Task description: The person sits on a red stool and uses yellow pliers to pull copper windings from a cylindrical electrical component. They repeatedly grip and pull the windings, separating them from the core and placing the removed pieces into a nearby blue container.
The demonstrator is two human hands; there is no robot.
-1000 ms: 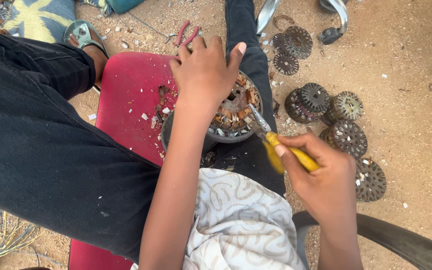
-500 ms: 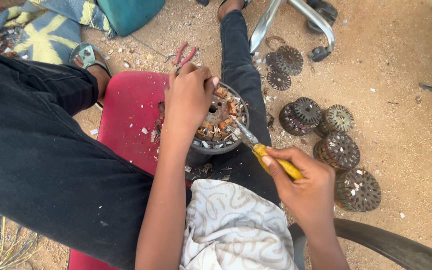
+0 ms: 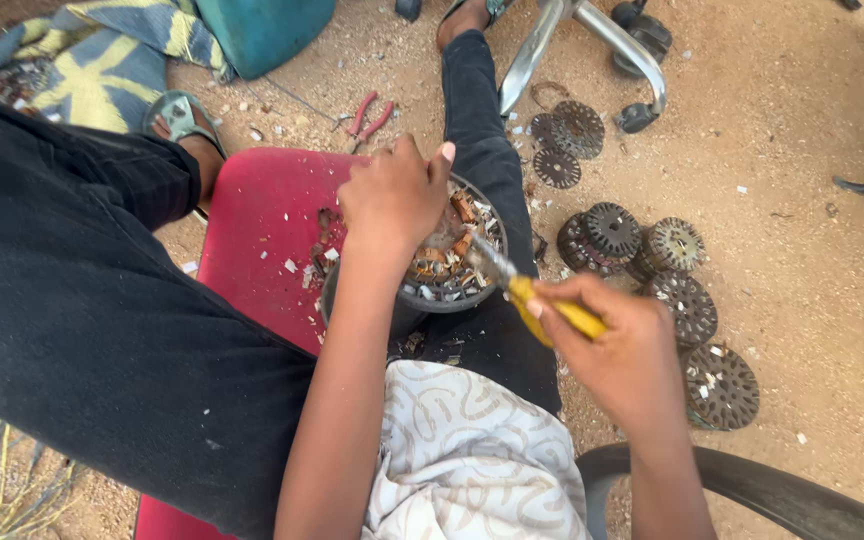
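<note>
A round motor stator with copper-coloured windings rests on a red seat between my legs. My left hand lies flat over its top left part, pressing on it. My right hand grips yellow-handled pliers; the metal jaws reach into the stator's right edge. Small white scraps lie on the seat beside the stator.
Several stripped round stator cores lie on the sandy ground at the right. Red-handled pliers lie beyond the seat. A chrome chair base stands at the top, a black curved rim at the bottom right, loose wires bottom left.
The view has shifted, so everything sits lower in frame. My left hand has slid slightly left on the stator, and the pliers' jaws stay at its right edge.
</note>
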